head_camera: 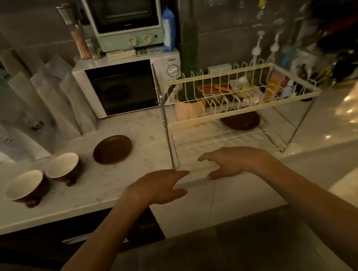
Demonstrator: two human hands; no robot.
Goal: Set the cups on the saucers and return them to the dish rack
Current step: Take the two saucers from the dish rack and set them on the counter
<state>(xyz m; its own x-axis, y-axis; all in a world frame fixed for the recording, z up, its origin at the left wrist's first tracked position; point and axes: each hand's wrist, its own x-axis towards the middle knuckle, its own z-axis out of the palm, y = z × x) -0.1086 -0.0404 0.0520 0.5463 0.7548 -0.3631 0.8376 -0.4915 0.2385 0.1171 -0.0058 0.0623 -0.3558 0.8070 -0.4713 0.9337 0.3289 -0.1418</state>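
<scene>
Dim kitchen, pale marble-look countertop running left to right. Two brown ceramic cups with cream insides sitting at the near left, both empty and tipped a bit toward the camera: the nearer-left cup and the other cup just beside it to the right, close but hard to tell if touching. Right of those, apart from them, a dark brown round saucer lying flat on the counter, nothing on it. Further right, a cream two-tier wire dish rack with chrome legs, and a second dark brown saucer on its lower tier toward the far side, also bare. Top tier of the rack without any cups or saucers. Left hand hovering over the near counter edge, fingers loosely spread, holding nothing. Right hand a little farther in, palm down at the near front of the rack's lower tier, fingers relaxed and apart, also holding nothing; can't tell if actually touching the wire. White microwave against the far wall with a mint-green toaster oven stacked on top, and a row of white paper bags leaning along the far left.
</scene>
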